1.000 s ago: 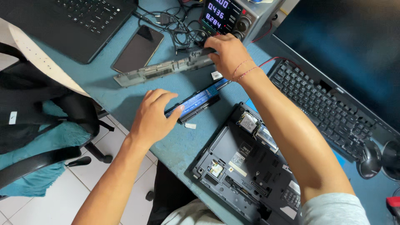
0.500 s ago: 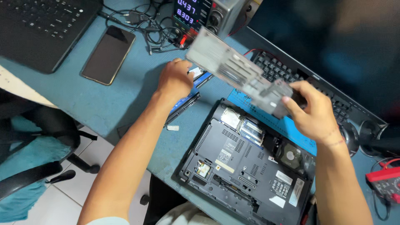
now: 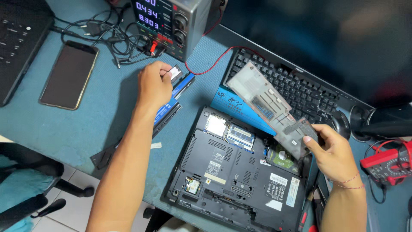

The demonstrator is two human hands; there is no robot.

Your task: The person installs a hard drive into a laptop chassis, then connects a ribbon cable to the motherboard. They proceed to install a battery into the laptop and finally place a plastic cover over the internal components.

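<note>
My right hand grips one end of a long grey plastic cover panel and holds it tilted in the air above the black keyboard. Below it lies an upturned black laptop with its bottom open and boards showing. My left hand reaches across the blue table and pinches a small silver-and-black part next to a long laptop battery with a blue label.
A bench power supply with lit digits stands at the back, cables beside it. A phone lies face up at left by another laptop. A keyboard, a red multimeter and a chair surround the work.
My right hand carried the grey panel from the back left over to the right, above the keyboard. My left hand left the battery and closed on the small part.
</note>
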